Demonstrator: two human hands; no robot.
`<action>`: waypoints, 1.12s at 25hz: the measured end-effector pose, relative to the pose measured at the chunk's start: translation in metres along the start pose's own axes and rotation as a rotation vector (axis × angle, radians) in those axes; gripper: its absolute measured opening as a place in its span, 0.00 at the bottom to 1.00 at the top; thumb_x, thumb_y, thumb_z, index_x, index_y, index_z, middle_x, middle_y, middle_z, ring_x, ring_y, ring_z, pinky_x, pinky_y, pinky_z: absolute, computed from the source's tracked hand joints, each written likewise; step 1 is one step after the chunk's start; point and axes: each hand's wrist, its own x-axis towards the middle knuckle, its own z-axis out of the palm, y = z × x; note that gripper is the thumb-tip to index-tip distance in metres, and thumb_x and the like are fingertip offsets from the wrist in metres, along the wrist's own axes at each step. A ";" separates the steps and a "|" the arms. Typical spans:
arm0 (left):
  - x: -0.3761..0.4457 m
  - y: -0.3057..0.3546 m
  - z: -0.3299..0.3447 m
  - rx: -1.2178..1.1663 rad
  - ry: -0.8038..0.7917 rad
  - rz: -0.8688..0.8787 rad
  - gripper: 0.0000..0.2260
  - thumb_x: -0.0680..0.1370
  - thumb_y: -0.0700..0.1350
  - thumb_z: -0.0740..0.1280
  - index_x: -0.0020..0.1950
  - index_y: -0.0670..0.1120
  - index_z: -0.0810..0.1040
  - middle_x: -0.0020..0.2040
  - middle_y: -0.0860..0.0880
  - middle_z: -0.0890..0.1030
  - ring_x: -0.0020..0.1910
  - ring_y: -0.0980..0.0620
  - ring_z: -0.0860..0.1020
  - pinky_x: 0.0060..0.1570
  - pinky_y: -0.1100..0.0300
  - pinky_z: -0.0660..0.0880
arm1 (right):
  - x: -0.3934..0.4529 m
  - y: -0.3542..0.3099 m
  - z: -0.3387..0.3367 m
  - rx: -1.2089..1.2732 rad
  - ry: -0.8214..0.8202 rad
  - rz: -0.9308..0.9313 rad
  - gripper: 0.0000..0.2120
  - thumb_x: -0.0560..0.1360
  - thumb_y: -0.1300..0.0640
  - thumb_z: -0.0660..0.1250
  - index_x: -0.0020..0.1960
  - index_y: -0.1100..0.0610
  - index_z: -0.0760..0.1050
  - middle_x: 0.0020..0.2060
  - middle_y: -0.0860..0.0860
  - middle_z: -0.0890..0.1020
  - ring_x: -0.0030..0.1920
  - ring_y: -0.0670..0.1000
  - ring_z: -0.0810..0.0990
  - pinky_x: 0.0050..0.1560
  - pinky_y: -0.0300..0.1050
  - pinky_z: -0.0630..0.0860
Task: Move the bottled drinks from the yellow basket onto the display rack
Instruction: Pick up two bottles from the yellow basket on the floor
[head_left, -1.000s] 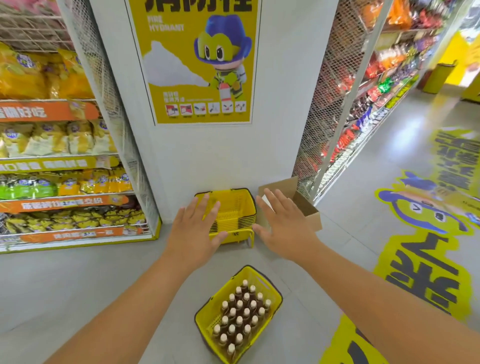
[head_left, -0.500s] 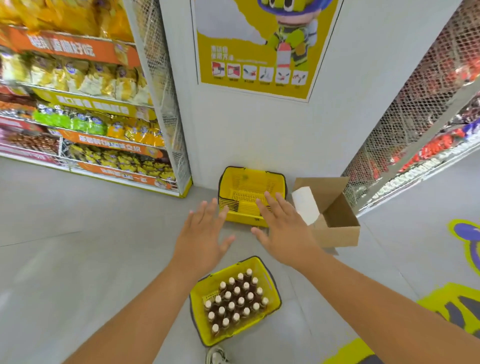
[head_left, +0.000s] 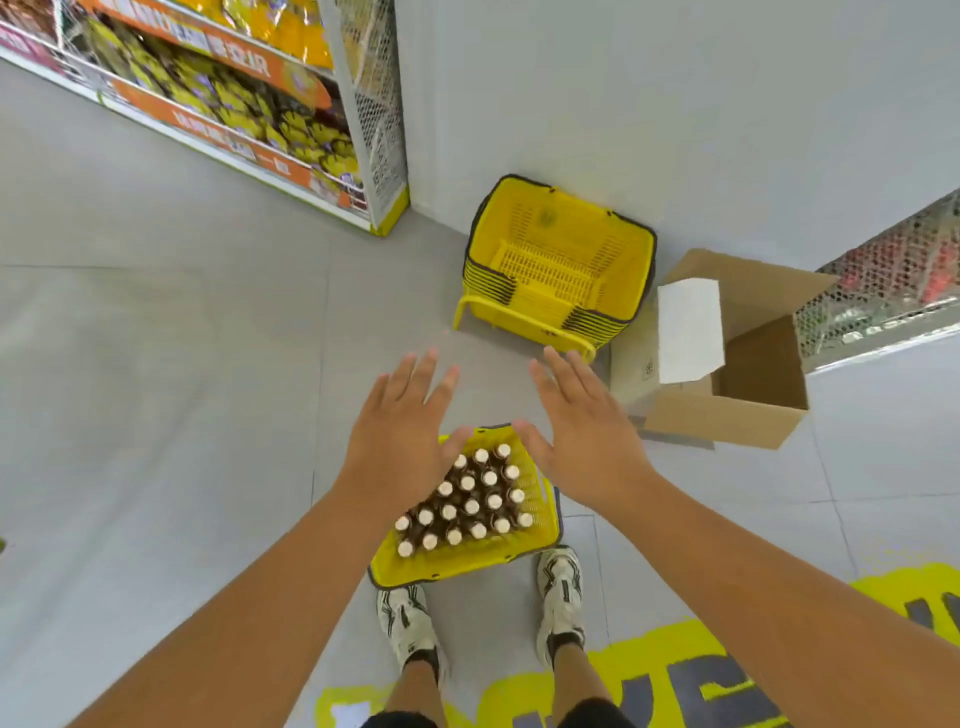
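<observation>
A yellow basket (head_left: 543, 525) stands on the grey floor just in front of my feet. Several dark bottled drinks (head_left: 470, 506) with pale caps stand upright in it, packed in rows. My left hand (head_left: 397, 441) hovers over the basket's left far corner, fingers spread and straight, holding nothing. My right hand (head_left: 582, 434) is held above the basket's right far corner, also flat and empty. A display rack (head_left: 249, 98) full of yellow snack bags runs along the upper left.
A stack of empty yellow baskets (head_left: 558, 265) sits against the white wall ahead. An open cardboard box (head_left: 727, 364) lies on the floor to their right. A mesh-sided shelf (head_left: 883, 280) is at the far right. Yellow floor graphics (head_left: 675, 686) lie behind my shoes.
The view has tilted down, so my shoes and the floor graphic show. Both open hands have come lower and nearer to the basket of bottles.
</observation>
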 end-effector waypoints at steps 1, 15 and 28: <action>0.003 -0.003 0.026 -0.014 -0.022 -0.033 0.32 0.81 0.64 0.51 0.82 0.49 0.59 0.83 0.44 0.58 0.82 0.42 0.56 0.78 0.43 0.57 | 0.011 0.005 0.023 0.011 -0.016 -0.021 0.38 0.80 0.34 0.44 0.83 0.54 0.52 0.84 0.53 0.51 0.84 0.56 0.46 0.81 0.57 0.55; 0.024 -0.051 0.392 -0.114 -0.202 -0.320 0.33 0.82 0.65 0.55 0.83 0.50 0.58 0.84 0.47 0.55 0.83 0.46 0.53 0.78 0.46 0.55 | 0.108 0.089 0.387 0.051 -0.275 -0.171 0.37 0.82 0.37 0.52 0.84 0.57 0.52 0.84 0.54 0.52 0.83 0.55 0.49 0.82 0.55 0.55; 0.053 -0.099 0.558 -0.361 -0.305 -0.442 0.33 0.81 0.60 0.64 0.82 0.50 0.57 0.79 0.48 0.67 0.78 0.46 0.63 0.72 0.49 0.67 | 0.177 0.098 0.553 0.061 -0.301 -0.235 0.30 0.80 0.41 0.65 0.77 0.55 0.67 0.72 0.53 0.75 0.72 0.57 0.72 0.71 0.55 0.69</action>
